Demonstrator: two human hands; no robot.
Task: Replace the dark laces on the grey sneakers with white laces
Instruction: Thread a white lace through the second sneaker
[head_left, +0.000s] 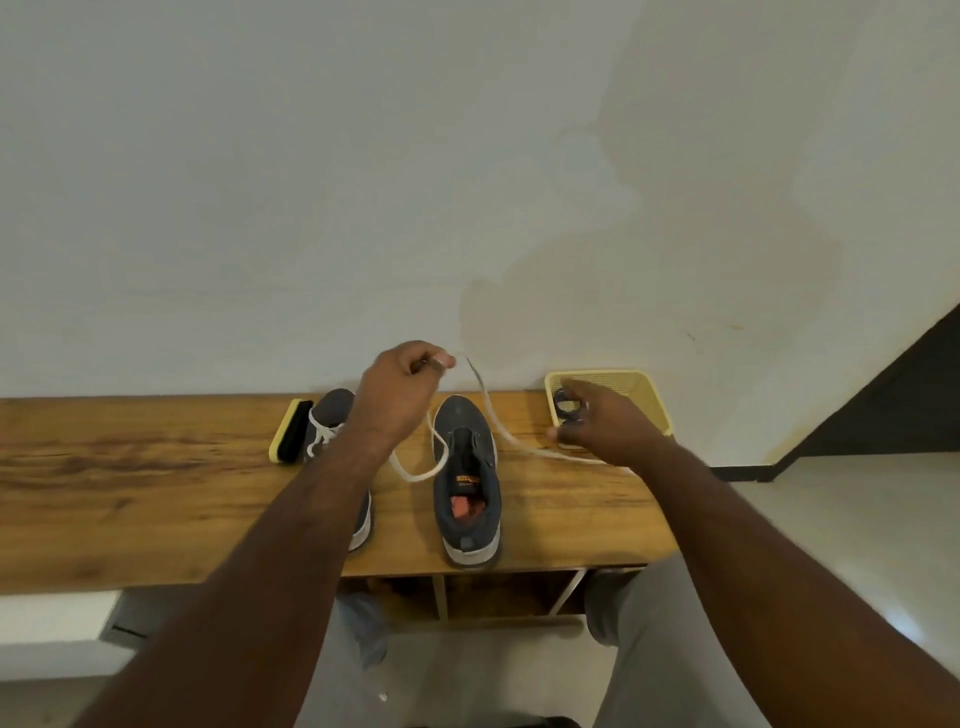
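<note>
Wooden bench (156, 493) against pale wall. Brush (291, 431) beside left sneaker (332, 415) (white-laced, forearm crossing it). Yellow basket (644, 389) holds dark laces (563, 402). Left hand (400, 395) pinches white lace (488, 405) above unlaced right sneaker (467, 478); right hand (602, 421) at basket rim, apparently pinching dark lace.

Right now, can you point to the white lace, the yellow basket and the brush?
white lace (418, 475): head view, on the loop lying on the bench left of the unlaced sneaker.
yellow basket (655, 402): head view, on its right mesh wall.
brush (292, 431): head view, on its black side.
</note>
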